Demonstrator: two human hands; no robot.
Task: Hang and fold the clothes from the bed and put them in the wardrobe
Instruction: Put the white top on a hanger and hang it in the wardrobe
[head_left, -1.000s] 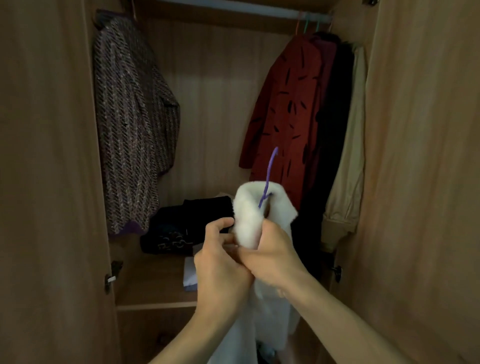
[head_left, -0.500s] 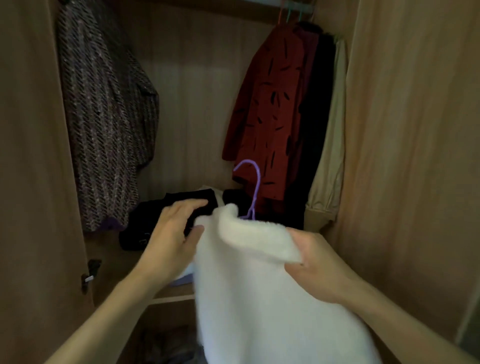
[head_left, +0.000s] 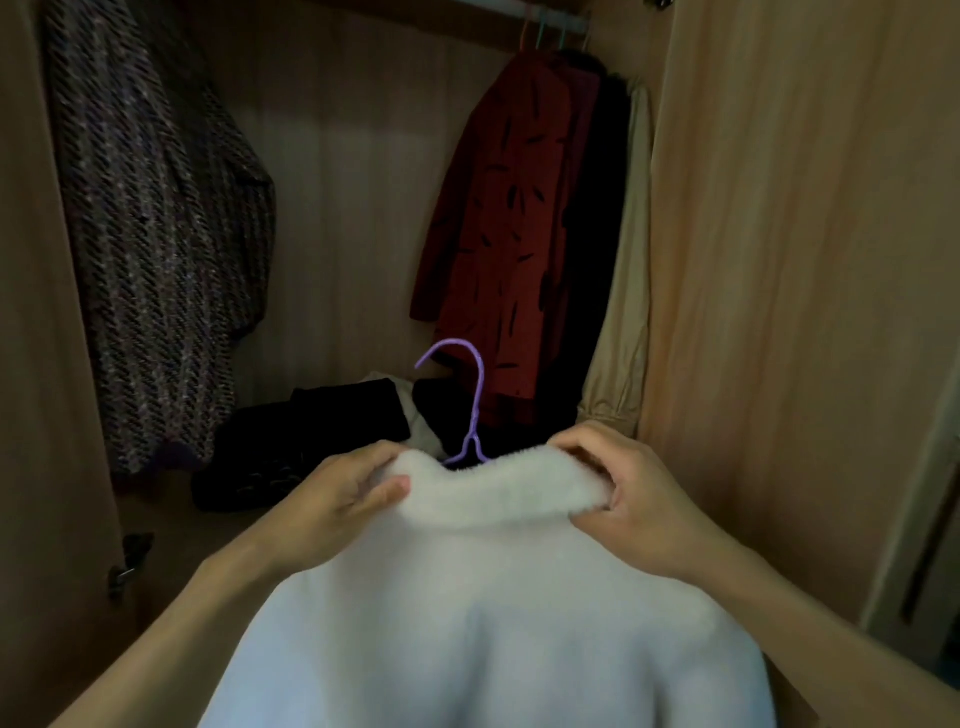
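Left hand (head_left: 353, 499) has the left end of the collar (head_left: 498, 493) pinched between thumb and fingers. Right hand (head_left: 628, 499) is doing the same on the right end, fingers curled over the top edge. So both are clamped on the white fluffy sweater (head_left: 483, 623), which hangs down nearest the camera and fills the bottom of the view, held up in front of the open wardrobe (head_left: 353, 208). Purple hanger (head_left: 477, 400) is inside it, with only the hook and neck sticking up out of the collar between the two hands. Just past that, on the wardrobe shelf (head_left: 161, 525), there's a pile of folded dark clothes (head_left: 311, 431) with a bit of something white among them. Further back, a tweedy patterned jacket (head_left: 156, 234) hangs on the left. On the right a red garment with dark dashes (head_left: 509, 234), a black one (head_left: 597, 218) and a beige one (head_left: 631, 291) hang together from the rail (head_left: 556, 18). Wardrobe door (head_left: 805, 260) stands open on the right.
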